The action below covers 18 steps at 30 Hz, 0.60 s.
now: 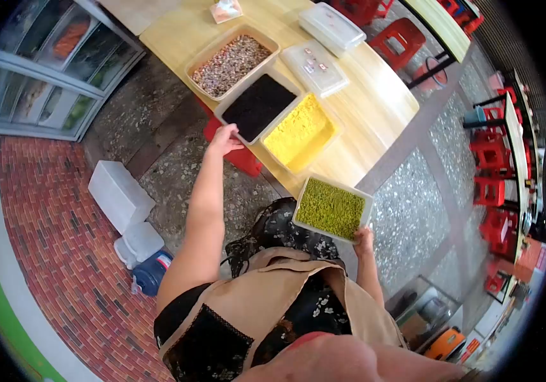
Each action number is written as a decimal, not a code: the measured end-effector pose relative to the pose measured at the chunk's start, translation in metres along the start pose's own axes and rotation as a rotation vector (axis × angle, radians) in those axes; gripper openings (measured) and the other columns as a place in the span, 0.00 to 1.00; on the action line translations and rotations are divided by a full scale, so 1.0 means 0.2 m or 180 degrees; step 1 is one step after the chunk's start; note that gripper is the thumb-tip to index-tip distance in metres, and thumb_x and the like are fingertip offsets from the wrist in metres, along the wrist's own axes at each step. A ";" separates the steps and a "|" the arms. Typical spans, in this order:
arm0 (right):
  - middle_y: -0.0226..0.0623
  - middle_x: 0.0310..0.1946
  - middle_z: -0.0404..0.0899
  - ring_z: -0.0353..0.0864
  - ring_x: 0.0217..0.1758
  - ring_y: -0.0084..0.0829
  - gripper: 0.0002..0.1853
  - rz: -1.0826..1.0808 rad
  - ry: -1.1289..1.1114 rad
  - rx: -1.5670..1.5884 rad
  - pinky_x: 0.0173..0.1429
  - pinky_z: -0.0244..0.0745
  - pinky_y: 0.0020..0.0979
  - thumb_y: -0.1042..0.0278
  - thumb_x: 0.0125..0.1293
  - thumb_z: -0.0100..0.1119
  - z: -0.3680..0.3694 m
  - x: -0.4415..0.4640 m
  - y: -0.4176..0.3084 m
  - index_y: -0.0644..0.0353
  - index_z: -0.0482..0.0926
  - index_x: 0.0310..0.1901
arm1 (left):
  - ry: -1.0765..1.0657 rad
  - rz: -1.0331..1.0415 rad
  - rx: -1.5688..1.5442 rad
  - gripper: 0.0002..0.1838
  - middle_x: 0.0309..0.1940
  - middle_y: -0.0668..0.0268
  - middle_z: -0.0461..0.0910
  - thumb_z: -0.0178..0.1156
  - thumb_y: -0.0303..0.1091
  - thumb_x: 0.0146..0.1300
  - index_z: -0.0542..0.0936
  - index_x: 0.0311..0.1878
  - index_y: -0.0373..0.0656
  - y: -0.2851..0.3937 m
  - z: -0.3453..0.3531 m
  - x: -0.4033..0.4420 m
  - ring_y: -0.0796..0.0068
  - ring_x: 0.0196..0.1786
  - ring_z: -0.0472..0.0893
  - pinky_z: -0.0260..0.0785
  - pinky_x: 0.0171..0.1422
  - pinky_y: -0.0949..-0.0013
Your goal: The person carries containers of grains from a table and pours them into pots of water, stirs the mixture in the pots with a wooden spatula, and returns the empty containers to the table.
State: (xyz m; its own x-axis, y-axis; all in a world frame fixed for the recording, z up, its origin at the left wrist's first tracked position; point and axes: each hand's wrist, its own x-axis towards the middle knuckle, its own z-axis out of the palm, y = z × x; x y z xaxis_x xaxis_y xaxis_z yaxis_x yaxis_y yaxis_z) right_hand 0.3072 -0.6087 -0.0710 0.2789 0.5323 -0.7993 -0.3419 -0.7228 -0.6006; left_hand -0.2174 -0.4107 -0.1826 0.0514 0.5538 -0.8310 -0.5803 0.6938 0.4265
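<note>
My right hand (pixel 363 240) grips the near right corner of a tub of green crumbly filling (pixel 330 207), held in front of my body at the table's near edge. My left hand (pixel 225 139) is closed at the near corner of a tub of black filling (pixel 259 107) on the table. Touching that tub on the right is one with yellow powder (pixel 301 132). A larger tub of mixed reddish-brown bits (pixel 232 65) stands behind the black one.
On the wooden table (pixel 381 102) are a flat lid (pixel 314 67), a lidded white box (pixel 331 28) and a tissue pack (pixel 226 10). Red stools (pixel 398 43) stand right. White foam boxes (pixel 120 196) and a blue water bottle (pixel 152 274) lie left, near a glass-door fridge (pixel 43 76).
</note>
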 end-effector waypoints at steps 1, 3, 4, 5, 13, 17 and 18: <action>0.24 0.22 0.65 0.67 0.27 0.24 0.08 -0.0125 0.0044 0.0204 0.31 0.64 0.26 0.75 0.46 0.51 -0.02 -0.04 0.04 0.51 0.69 0.30 | -0.0358 -0.0081 -0.0150 0.11 0.44 0.53 0.74 0.57 0.36 0.49 0.70 0.34 0.43 -0.04 -0.08 0.01 0.44 0.51 0.74 0.64 0.57 0.35; 0.23 0.21 0.63 0.65 0.27 0.23 0.08 -0.0239 0.0250 0.0204 0.33 0.62 0.26 0.74 0.44 0.50 -0.08 -0.06 0.13 0.50 0.69 0.28 | -0.0294 -0.0059 -0.0604 0.04 0.32 0.60 0.77 0.54 0.31 0.50 0.72 0.29 0.44 -0.07 -0.12 -0.15 0.54 0.44 0.79 0.67 0.54 0.36; 0.24 0.23 0.65 0.65 0.29 0.24 0.08 -0.0350 0.0183 0.0316 0.34 0.63 0.26 0.75 0.43 0.49 -0.17 -0.07 0.17 0.53 0.69 0.28 | -0.0495 0.0008 -0.0834 0.02 0.30 0.64 0.77 0.54 0.32 0.50 0.71 0.26 0.47 -0.20 -0.29 -0.08 0.57 0.44 0.78 0.68 0.53 0.37; 0.25 0.25 0.66 0.66 0.30 0.24 0.07 -0.0465 0.0118 0.0428 0.36 0.64 0.26 0.76 0.43 0.48 -0.24 -0.09 0.21 0.55 0.69 0.27 | -0.0230 0.0164 -0.0881 0.04 0.28 0.68 0.75 0.55 0.34 0.51 0.70 0.23 0.50 -0.24 -0.30 -0.21 0.60 0.40 0.78 0.70 0.51 0.39; 0.26 0.26 0.67 0.68 0.31 0.26 0.06 -0.0726 0.0927 0.1369 0.40 0.67 0.29 0.71 0.46 0.49 -0.46 -0.44 0.04 0.54 0.70 0.29 | 0.0428 0.1028 -0.0291 0.04 0.19 0.73 0.69 0.54 0.30 0.48 0.71 0.22 0.52 -0.20 -0.58 -1.30 0.73 0.29 0.76 0.73 0.38 0.61; 0.19 0.23 0.64 0.64 0.25 0.19 0.01 -0.0842 0.1244 0.1287 0.32 0.62 0.24 0.68 0.55 0.51 -1.03 -0.51 -0.13 0.50 0.70 0.30 | 0.0607 0.1064 0.0194 0.04 0.32 0.76 0.73 0.58 0.36 0.49 0.74 0.29 0.55 -0.12 -0.64 -1.53 0.73 0.40 0.74 0.73 0.39 0.53; 0.18 0.22 0.62 0.62 0.24 0.17 0.01 -0.0871 0.1394 0.1237 0.30 0.60 0.23 0.67 0.57 0.51 -1.11 -0.54 -0.25 0.48 0.70 0.30 | 0.0939 0.1183 0.0251 0.07 0.34 0.75 0.72 0.60 0.38 0.48 0.74 0.31 0.55 -0.11 -0.42 -1.57 0.72 0.42 0.74 0.72 0.39 0.50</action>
State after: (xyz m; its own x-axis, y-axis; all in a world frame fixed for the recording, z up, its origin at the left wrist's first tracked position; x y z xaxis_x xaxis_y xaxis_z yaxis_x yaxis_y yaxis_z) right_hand 0.4935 -0.7283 0.0487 0.7143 0.3862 -0.5836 -0.4837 -0.3303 -0.8105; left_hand -0.2897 -0.6393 0.0393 -0.3873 0.6247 -0.6781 -0.4517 0.5125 0.7302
